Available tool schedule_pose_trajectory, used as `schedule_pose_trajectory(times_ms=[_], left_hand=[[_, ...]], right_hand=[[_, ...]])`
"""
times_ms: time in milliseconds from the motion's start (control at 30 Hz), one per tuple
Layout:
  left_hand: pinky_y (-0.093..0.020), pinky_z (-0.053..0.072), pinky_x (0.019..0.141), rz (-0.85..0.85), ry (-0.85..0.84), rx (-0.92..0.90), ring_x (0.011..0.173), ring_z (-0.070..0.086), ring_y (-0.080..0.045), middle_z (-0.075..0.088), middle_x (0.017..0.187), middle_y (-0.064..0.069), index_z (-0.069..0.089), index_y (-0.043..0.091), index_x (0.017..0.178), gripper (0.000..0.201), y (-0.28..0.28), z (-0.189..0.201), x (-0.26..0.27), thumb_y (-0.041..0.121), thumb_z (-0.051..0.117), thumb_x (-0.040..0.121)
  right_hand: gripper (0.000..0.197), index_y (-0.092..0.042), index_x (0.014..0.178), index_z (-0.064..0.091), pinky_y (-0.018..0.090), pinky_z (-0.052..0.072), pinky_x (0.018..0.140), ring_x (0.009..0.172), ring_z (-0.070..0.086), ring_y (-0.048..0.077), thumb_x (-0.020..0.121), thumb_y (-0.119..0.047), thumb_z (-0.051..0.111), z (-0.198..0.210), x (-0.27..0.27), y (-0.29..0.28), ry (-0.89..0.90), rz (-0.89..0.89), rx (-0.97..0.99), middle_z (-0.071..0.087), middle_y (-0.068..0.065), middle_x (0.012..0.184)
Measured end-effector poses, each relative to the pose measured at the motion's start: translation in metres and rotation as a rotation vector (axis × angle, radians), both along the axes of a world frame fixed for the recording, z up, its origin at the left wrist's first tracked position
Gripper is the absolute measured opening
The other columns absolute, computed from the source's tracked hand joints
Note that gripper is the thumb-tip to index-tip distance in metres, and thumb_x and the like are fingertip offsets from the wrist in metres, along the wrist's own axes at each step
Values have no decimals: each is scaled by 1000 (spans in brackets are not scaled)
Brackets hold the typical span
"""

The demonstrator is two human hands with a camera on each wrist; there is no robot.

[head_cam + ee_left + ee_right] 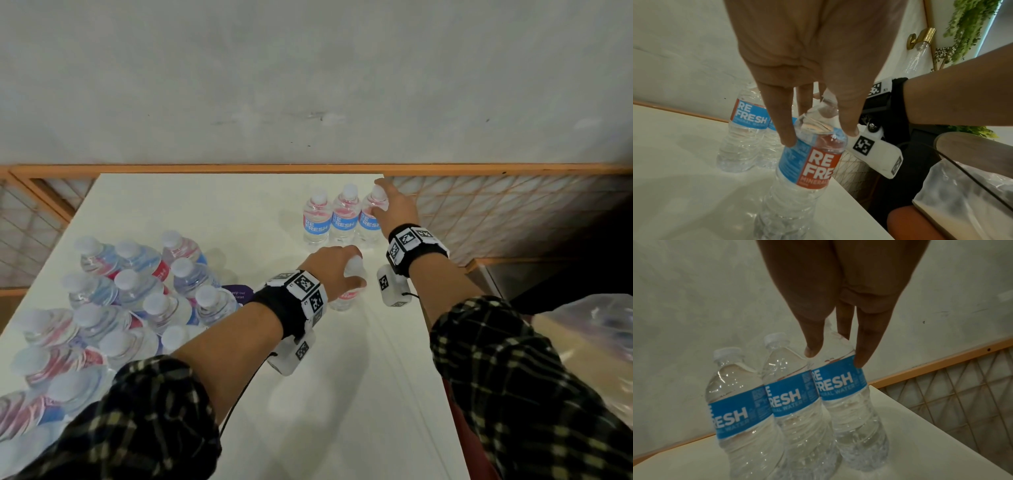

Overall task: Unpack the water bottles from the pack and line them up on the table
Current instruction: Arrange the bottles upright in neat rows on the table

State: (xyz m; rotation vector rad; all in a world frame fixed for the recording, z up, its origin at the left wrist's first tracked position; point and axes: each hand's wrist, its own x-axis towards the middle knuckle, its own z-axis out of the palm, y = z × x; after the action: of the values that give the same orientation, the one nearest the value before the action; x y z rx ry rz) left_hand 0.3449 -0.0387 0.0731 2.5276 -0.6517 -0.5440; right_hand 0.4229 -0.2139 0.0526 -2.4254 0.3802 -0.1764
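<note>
Left hand (334, 265) grips a standing water bottle (807, 162) from above, mid-frame on the white desk (342, 394), near its right edge. Left wrist view: fingers (785, 129) curled round the bottle shoulder, thumb opposite, red REFRESH label facing camera. Head view hides that label almost fully.

Right hand (394, 202) tops the rightmost bottle (849, 394) of a three-bottle row (342, 216) at upper centre of the head view. Right wrist view: fingers (865, 345) spread down over its shoulder, tips at the blue label's top edge; all three touching side by side.

Only the head view shows the opened pack (113, 308) of bottles at lower left.
</note>
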Motion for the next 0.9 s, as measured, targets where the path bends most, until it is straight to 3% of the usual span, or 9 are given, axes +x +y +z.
schedule_pose_trajectory(times_ms=[267,433,567,667,767,900], left_hand=[[-28,43,83,4,18,102,110,54,-23,59,121,-4,53,20,124,49,17,7,19,44,65,83],[-30,42,90,107,-26,173,116,54,-25,56,128,-6,51,18,129,54,52,20,49,40,67,82],[-32,44,87,170,-82,312,112,55,-28,59,123,-8,57,13,122,51,73,26,77,47,62,84],[-33,45,89,213,-95,315,112,56,-27,61,121,-9,61,10,118,50,79,26,94,45,64,83],[-32,48,75,222,-135,367,95,60,-26,65,107,-10,64,6,104,48,72,27,105,48,66,81],[-29,40,62,243,-197,413,71,53,-23,56,79,-7,51,8,80,48,63,31,112,55,61,83]], right_hand=[[70,-26,147,28,35,39,104,129,45,29,88,-17,63,0,-4,-6,37,84,1,46,12,141],[79,-27,150,19,36,33,110,137,37,27,87,-17,66,-6,-11,-14,-7,68,42,38,9,149],[77,-25,150,19,36,36,105,133,42,30,88,-19,64,-9,-10,-16,45,77,12,41,8,148],[77,-25,149,20,38,39,104,130,45,31,87,-18,65,-8,-9,-16,56,76,28,44,10,145],[76,-26,149,22,36,41,101,127,48,30,87,-20,65,-6,-8,-20,74,79,36,48,12,141],[77,-27,150,19,32,40,99,127,48,29,88,-20,64,-4,-10,-21,79,93,42,48,12,141]])
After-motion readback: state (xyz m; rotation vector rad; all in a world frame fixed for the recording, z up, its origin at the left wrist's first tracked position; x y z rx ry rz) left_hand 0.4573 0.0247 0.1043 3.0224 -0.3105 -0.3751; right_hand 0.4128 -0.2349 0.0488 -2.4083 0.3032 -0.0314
